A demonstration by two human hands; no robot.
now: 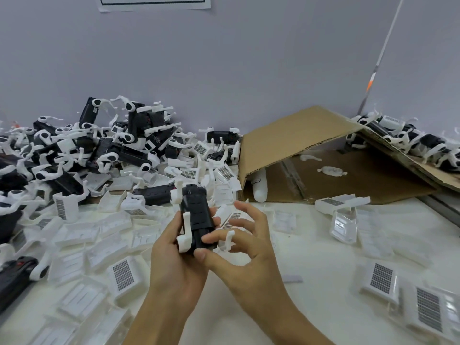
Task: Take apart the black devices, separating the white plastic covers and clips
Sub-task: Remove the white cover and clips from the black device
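Hands meet over the white table, mid-strip on one black device. Left hand wraps the body from below, fingers curled round it, holding it upright above the tabletop. Right hand comes in from the side, thumb and forefinger pressed against the lower end, the other fingers fanned loose with a small white clip near them; whether that clip is free or attached, I can't tell. White clips cling along the device's left edge, another up at the top corner.

Trouble spot, as I judge it: those clips look thin, and a hard pry could snap one or flick it into the litter of white covers all around. Loosen the left grip and the device drops among them. Beyond sits the heap of untouched devices and an open cardboard box.
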